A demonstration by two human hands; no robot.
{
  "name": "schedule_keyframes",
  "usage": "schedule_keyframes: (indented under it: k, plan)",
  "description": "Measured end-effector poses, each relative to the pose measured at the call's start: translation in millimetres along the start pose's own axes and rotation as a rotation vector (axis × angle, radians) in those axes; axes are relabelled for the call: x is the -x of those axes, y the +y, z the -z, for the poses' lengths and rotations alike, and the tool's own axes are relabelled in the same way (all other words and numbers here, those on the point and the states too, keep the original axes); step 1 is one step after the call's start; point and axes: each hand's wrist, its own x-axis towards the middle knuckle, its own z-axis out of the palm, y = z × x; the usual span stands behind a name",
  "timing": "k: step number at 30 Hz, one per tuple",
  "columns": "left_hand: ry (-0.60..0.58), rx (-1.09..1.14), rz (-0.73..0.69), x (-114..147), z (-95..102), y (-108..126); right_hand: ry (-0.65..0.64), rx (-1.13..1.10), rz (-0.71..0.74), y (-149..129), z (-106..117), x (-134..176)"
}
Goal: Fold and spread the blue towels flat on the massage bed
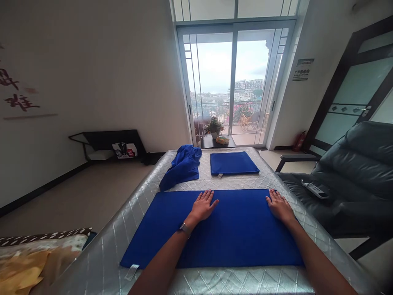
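Note:
A blue cloth (239, 233) lies spread flat on the silvery quilted mattress (211, 282), a white tag at its near left corner. My left hand (203, 205) rests palm down near the cloth's far edge, left of its middle, fingers stretched out. At the far right corner my right hand (280, 205) also lies flat on the cloth, fingers extended. Beyond them sits a neatly folded blue cloth (233, 163) with a small white tag. To its left is a crumpled blue cloth (182, 166).
A dark armchair (353, 176) with a white remote-like device (315, 189) stands on the right. Behind the mattress, a small table (208, 142) bears a potted plant (215, 127) before the sliding glass door (211, 82). Bedding (46, 241) shows at lower left.

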Motion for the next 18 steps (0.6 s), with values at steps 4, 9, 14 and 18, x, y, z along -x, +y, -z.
schedule_keyframes:
  k: [4,9,14,18]
  plan:
    - [0.021,-0.051,0.153,29,18.7,-82,-0.017,0.009,-0.012,0,3,0]
    - [0.067,-0.106,0.350,69,33.9,-167,-0.096,0.067,-0.083,-12,23,0]
    - [0.110,-0.152,0.381,78,33.0,-176,0.076,0.050,0.133,-105,47,21]
    - [0.109,-0.172,0.373,76,31.7,-172,-0.021,-0.173,0.458,-203,45,46]
